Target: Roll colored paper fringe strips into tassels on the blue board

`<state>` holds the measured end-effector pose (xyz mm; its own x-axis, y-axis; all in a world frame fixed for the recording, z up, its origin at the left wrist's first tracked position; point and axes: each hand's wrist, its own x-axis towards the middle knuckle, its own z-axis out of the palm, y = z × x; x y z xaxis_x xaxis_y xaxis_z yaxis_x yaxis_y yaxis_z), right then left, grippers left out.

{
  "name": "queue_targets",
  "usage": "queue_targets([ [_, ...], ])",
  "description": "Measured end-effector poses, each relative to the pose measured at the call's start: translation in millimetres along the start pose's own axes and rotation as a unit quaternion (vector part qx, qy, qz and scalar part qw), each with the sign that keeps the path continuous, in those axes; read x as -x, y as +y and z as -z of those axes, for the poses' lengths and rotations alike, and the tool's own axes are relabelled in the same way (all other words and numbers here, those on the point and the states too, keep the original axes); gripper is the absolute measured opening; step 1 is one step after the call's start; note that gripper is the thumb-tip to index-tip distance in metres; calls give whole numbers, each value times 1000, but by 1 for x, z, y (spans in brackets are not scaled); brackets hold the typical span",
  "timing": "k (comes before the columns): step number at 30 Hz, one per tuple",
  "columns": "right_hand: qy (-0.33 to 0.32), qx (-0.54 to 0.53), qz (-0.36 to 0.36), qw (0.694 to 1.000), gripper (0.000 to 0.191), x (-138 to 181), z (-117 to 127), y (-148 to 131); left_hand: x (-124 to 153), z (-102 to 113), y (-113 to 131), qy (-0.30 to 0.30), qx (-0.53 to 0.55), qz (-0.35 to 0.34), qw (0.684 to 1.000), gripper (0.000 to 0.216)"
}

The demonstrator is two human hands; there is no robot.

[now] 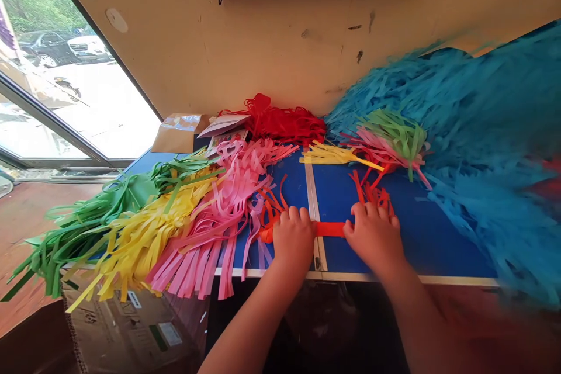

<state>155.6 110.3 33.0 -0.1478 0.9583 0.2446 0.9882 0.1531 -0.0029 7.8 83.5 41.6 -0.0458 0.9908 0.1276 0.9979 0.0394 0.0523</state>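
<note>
An orange-red fringed paper tassel strip point(329, 229) stretches flat between my two hands, just above or on the blue tabletop point(289, 178). My left hand point(294, 239) is closed over its left part, fringe showing beyond the fingers. My right hand point(374, 238) is closed over the other part, with cut strands point(381, 197) sticking out past the knuckles. To the left of my left hand lies a pink fringe bundle point(210, 234). A yellow tassel point(333, 153) and a pink and green tassel point(397, 143) rest beyond my right hand.
Yellow fringe point(153, 234) and green fringe point(118, 201) hang over the table's left edge. Red fringe point(284, 120) lies by the wall beside a brown paper packet point(179, 133). A large blue fringe heap point(486, 123) fills the right. A cardboard box point(131, 327) stands below left.
</note>
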Motion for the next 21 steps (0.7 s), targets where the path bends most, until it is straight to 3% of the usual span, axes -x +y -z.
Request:
queue_targets([
  [5, 32, -4, 7, 999, 22, 0, 0, -3, 9, -1, -2, 106, 3, 2, 994, 24],
  [7, 29, -9, 5, 1000, 21, -1, 0, -2, 17, -1, 1, 130, 33, -38, 990, 31],
  [10, 16, -3, 16, 1000, 19, -1, 0, -1, 28, -3, 8, 68, 99, -229, 966, 64],
  [12, 12, 0, 30, 999, 19, -1, -1, -1, 31, -7, 12, -1, 121, -303, 945, 92],
  [15, 7, -9, 31, 999, 20, -2, -3, -1, 31, -11, 8, -55, 113, -258, 958, 105],
  [21, -20, -53, 6, 998, 22, -4, -7, 4, 27, -5, -23, -90, 84, -158, 980, 99],
])
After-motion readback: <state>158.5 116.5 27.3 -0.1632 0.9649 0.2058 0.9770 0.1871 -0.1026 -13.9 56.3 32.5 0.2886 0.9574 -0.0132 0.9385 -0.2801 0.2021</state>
